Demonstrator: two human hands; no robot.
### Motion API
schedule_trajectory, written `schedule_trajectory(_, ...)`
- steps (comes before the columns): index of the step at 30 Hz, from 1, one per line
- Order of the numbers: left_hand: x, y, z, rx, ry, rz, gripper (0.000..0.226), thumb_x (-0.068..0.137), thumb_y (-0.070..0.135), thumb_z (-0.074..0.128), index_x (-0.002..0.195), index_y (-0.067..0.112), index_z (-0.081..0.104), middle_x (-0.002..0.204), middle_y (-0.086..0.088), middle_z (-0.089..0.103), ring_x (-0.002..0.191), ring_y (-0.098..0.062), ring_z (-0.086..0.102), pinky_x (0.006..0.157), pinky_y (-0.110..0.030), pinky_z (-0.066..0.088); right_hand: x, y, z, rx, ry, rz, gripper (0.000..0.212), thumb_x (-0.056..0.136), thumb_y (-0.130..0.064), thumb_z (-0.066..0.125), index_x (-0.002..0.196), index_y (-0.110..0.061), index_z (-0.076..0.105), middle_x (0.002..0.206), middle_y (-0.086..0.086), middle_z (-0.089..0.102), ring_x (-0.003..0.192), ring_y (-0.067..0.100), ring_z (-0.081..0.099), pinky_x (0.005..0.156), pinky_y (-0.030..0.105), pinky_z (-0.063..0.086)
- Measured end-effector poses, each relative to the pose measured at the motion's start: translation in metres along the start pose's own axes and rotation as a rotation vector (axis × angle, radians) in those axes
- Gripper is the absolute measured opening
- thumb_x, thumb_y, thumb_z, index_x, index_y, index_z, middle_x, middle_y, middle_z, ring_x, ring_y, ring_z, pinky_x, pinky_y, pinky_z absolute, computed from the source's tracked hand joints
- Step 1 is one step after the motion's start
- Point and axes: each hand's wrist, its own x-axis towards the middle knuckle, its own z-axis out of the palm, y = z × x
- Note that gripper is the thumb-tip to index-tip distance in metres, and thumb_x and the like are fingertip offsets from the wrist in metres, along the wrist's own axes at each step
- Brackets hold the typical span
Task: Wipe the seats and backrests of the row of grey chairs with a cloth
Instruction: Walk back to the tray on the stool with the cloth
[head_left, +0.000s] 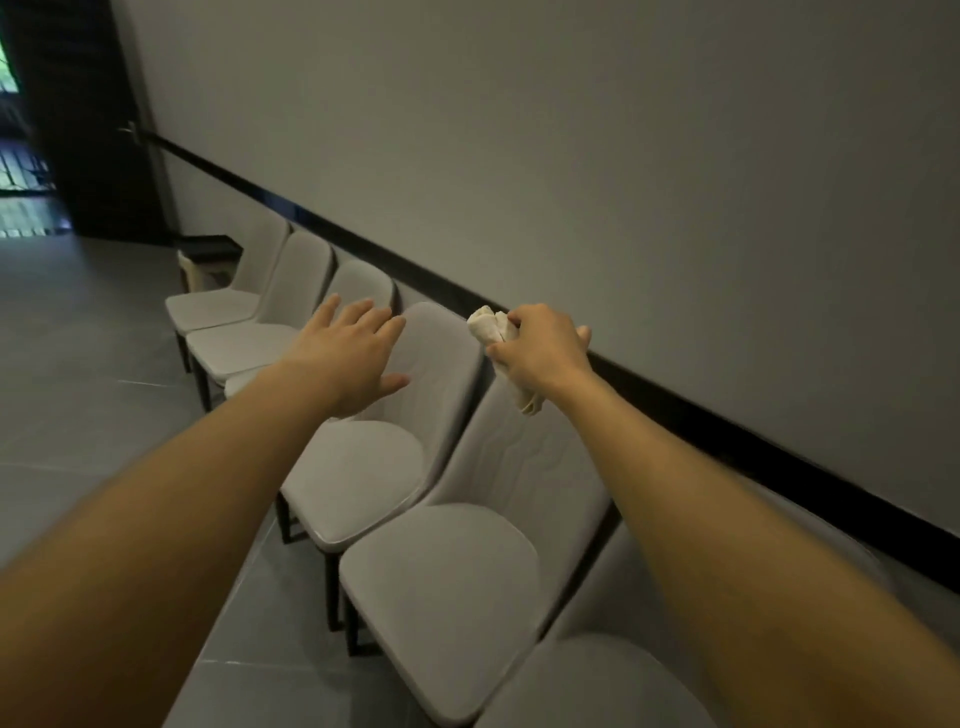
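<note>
The right grip (540, 351) grasps a bunched cloth (485, 325) above the chairs (441, 587). The left grip (353, 358) hangs released beside it, fingers spread.

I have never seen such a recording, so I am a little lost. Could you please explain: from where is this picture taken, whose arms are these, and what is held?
There is no machine here. A person wears one wide-angle camera on the head; it looks forward and down, so the two bare arms are that person's own. The left hand is open, fingers spread, in front of a backrest in the row of grey padded chairs with dark legs. The right hand grips a crumpled cream-white cloth near the top of the next backrest; whether it touches the chair, I cannot tell. The chairs stand on a grey tiled floor along a plain grey wall with a black strip.
</note>
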Motion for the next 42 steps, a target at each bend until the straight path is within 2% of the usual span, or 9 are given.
schedule_trajectory(5, 0.056, -0.101, 0.046, -0.021, -0.009, -0.011, 0.071, 0.097, 0.054, 0.033, 0.152, 0.017, 0.007, 0.159, -0.004, 0.014, 0.147, -0.023, 0.003, 0.117, -0.045, -0.001, 0.081, -0.064, 0.07, -0.006, -0.001, -0.027, 0.026, 0.083, -0.031, 0.062, 0.066, -0.024, 0.044, 0.067, -0.007, 0.05, 0.073, 0.017, 0.047, 0.081, 0.036, 0.024)
schedule_trajectory(10, 0.116, -0.216, 0.09, 0.02, 0.073, 0.041, 0.071, 0.097, 0.053, 0.034, 0.152, 0.016, 0.006, 0.16, -0.005, 0.011, 0.147, -0.023, 0.002, 0.117, -0.045, -0.002, 0.164, -0.135, 0.149, -0.005, 0.049, 0.017, 0.016, 0.082, -0.032, 0.063, 0.077, -0.021, 0.054, 0.073, -0.004, 0.053, 0.074, 0.018, 0.045, 0.077, 0.033, 0.022)
schedule_trajectory(19, 0.212, -0.428, 0.155, 0.038, 0.049, 0.121, 0.071, 0.098, 0.051, 0.034, 0.152, 0.016, 0.003, 0.16, -0.006, 0.008, 0.147, -0.025, 0.002, 0.119, -0.046, 0.0, 0.311, -0.262, 0.252, -0.012, 0.064, 0.106, 0.018, 0.084, -0.032, 0.063, 0.092, -0.016, 0.064, 0.086, 0.0, 0.063, 0.087, 0.021, 0.054, 0.078, 0.033, 0.025)
schedule_trajectory(25, 0.287, -0.547, 0.218, 0.013, 0.067, 0.14, 0.072, 0.097, 0.052, 0.035, 0.152, 0.016, 0.006, 0.16, -0.005, 0.01, 0.147, -0.024, 0.002, 0.119, -0.046, -0.001, 0.417, -0.331, 0.342, -0.034, 0.056, 0.138, 0.016, 0.083, -0.032, 0.064, 0.09, -0.018, 0.063, 0.079, -0.002, 0.058, 0.08, 0.02, 0.049, 0.076, 0.032, 0.022)
schedule_trajectory(32, 0.392, -0.698, 0.298, 0.033, 0.037, 0.123, 0.071, 0.098, 0.052, 0.035, 0.152, 0.017, 0.004, 0.16, -0.005, 0.008, 0.147, -0.024, 0.002, 0.119, -0.046, -0.001, 0.563, -0.43, 0.46, 0.056, 0.086, 0.079, 0.016, 0.084, -0.03, 0.062, 0.09, -0.016, 0.065, 0.081, 0.0, 0.062, 0.078, 0.019, 0.049, 0.077, 0.033, 0.022)
schedule_trajectory(37, 0.457, -0.821, 0.346, 0.007, 0.03, 0.094, 0.072, 0.097, 0.053, 0.035, 0.152, 0.017, 0.004, 0.16, -0.005, 0.009, 0.147, -0.024, 0.002, 0.118, -0.045, -0.001, 0.665, -0.513, 0.535, 0.049, 0.064, 0.051, 0.02, 0.084, -0.032, 0.062, 0.096, -0.017, 0.064, 0.086, 0.0, 0.064, 0.081, 0.019, 0.052, 0.076, 0.033, 0.023)
schedule_trajectory(42, 0.523, -0.933, 0.399, -0.02, 0.015, 0.067, 0.073, 0.097, 0.053, 0.034, 0.152, 0.017, 0.002, 0.16, -0.005, 0.006, 0.147, -0.024, 0.001, 0.118, -0.044, -0.001, 0.758, -0.592, 0.617, 0.055, 0.054, 0.014, 0.025, 0.083, -0.033, 0.063, 0.103, -0.019, 0.061, 0.082, -0.004, 0.057, 0.087, 0.02, 0.053, 0.076, 0.032, 0.021)
